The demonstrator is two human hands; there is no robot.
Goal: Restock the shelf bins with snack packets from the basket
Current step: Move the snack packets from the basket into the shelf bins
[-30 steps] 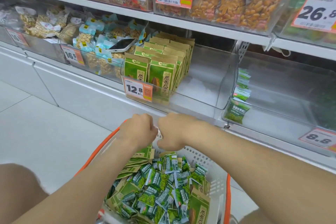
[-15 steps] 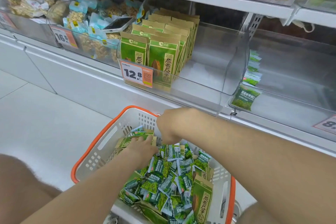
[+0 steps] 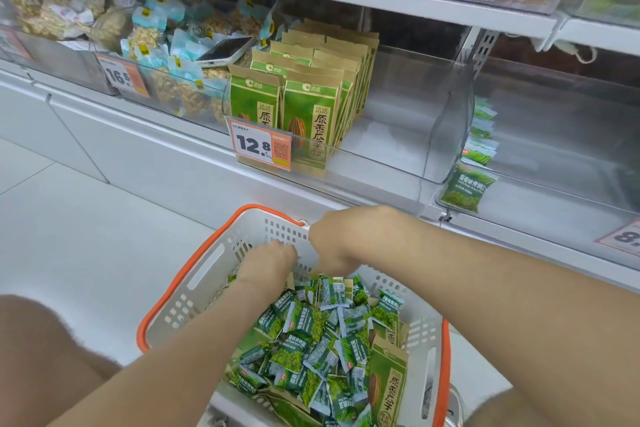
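Both grips are down in the far end of the white, orange-rimmed basket, in front of the shelf. The left grip is knuckles-up, its fingers buried among the packets. The right grip is just beside it, wrist bent, fingers hidden. We cannot tell whether either has hold of anything. Small green snack packets are heaped in the basket. Beyond it, a clear bin holds upright kraft seed bags on its left side. The bin to the right holds a few green packets against its left wall.

Left hand dropped into basket, right hand lowered beside it
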